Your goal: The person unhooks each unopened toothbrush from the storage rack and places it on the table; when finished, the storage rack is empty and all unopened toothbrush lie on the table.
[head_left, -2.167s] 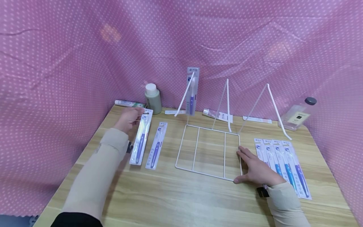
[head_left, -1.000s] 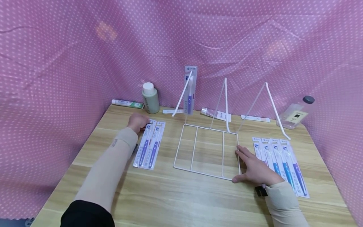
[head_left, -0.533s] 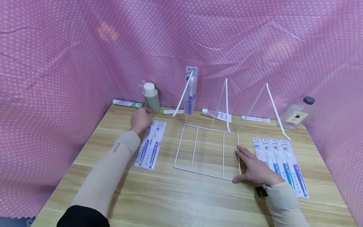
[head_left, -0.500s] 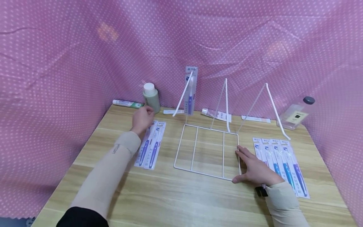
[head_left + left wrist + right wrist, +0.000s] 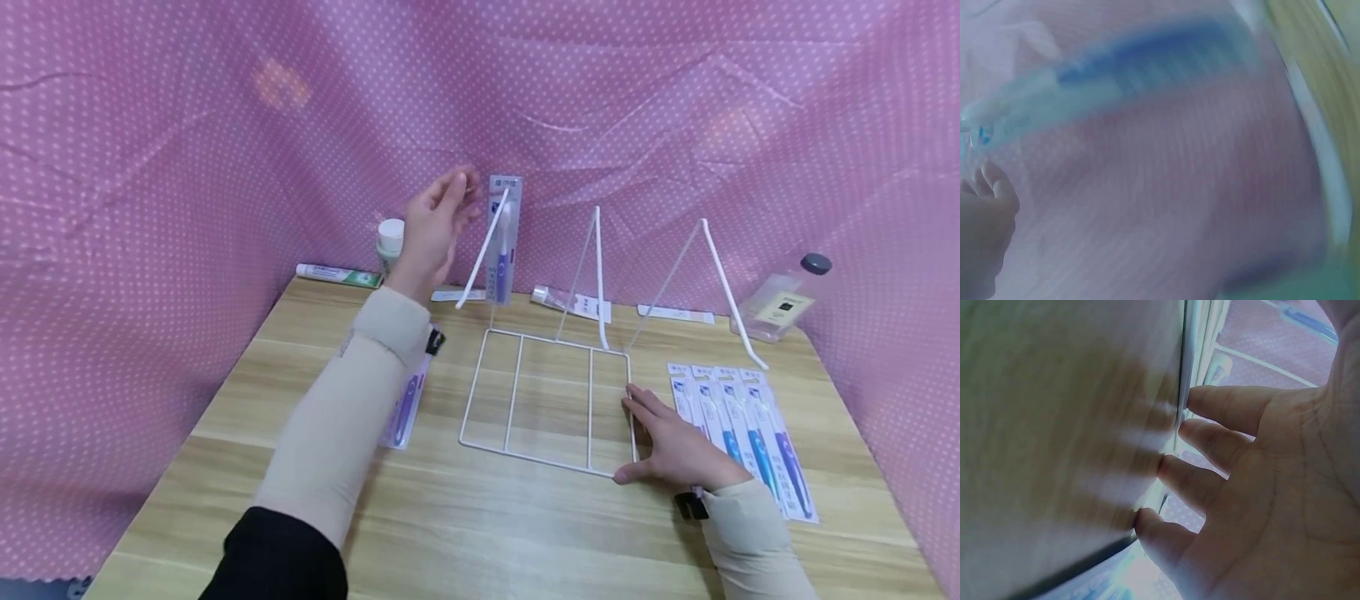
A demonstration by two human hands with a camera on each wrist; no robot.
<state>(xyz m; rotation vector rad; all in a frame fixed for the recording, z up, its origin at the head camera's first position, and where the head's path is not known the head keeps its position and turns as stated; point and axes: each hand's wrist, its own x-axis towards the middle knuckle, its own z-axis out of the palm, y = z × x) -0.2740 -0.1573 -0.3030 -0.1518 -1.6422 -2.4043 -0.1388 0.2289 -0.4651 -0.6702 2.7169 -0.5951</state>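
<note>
My left hand (image 5: 435, 225) is raised beside the left hook of the white wire rack (image 5: 588, 408), fingers loosely bent, nothing between them. A packaged toothbrush (image 5: 504, 262) with a purple handle hangs upright at that hook, just right of the hand. In the left wrist view the packaged toothbrush (image 5: 1166, 56) is blurred, its top end near my fingers (image 5: 1000, 184). My right hand (image 5: 675, 446) rests spread at the right side of the rack's base. The right wrist view shows its fingertips (image 5: 1194, 400) touching the table and rack edge.
Several packaged toothbrushes (image 5: 780, 450) lie side by side at right. Another toothbrush pack (image 5: 405, 408) lies at left, partly behind my forearm. Along the back stand a green bottle (image 5: 390, 242) and a clear black-capped bottle (image 5: 783, 304), with toothpaste tubes (image 5: 341, 275) lying nearby.
My left hand first laid a packaged toothbrush beside another at left and let go. It then rose rightward to the hanging toothbrush. The right hand stays at the rack.
</note>
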